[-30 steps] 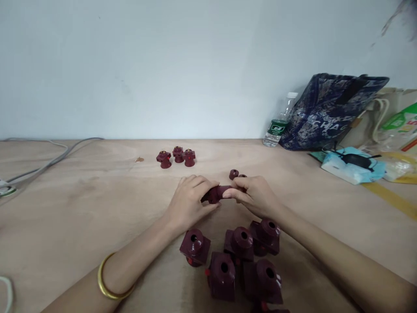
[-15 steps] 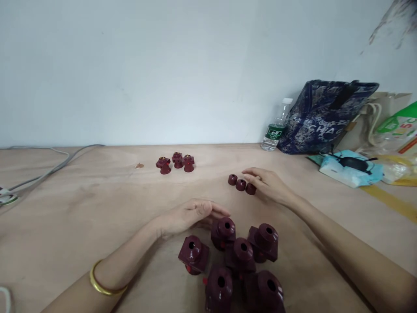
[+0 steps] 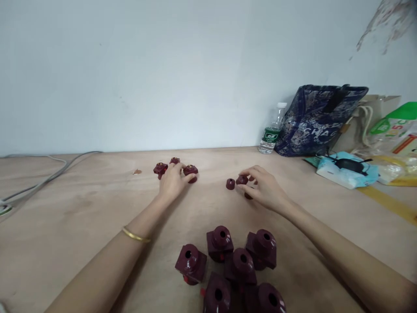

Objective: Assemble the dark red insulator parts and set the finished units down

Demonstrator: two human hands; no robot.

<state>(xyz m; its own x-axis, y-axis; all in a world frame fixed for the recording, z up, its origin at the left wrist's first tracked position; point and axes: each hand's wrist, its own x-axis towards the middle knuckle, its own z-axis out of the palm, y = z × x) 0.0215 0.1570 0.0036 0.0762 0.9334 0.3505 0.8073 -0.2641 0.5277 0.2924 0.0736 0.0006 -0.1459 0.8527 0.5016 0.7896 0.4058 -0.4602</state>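
At the back left are three dark maroon fittings with square tops and brass-coloured centres. My left hand (image 3: pixel 172 182) has its thumb and forefinger closed on the rightmost fitting (image 3: pixel 191 171). The left fitting (image 3: pixel 159 168) and the rear fitting (image 3: pixel 175 160) are partly behind its fingers. To the right, my right hand (image 3: pixel 262 187) pinches a small round maroon cap (image 3: pixel 241 179) between thumb and fingers. A second cap (image 3: pixel 230 184) stands just left of it. The third cap (image 3: pixel 248 195) lies beneath the hand, mostly hidden.
Several larger maroon holed pieces (image 3: pixel 240 266) stand close together at the front. A water bottle (image 3: pixel 270 134) and a dark blue patterned bag (image 3: pixel 319 121) are at the back right, near a blue tissue pack (image 3: pixel 347 170). Grey cables (image 3: pixel 61 167) run along the left.
My left hand has gone from beside the front pieces to the back-left fittings and taken hold of one. My right hand has shifted slightly left and grips the middle cap.
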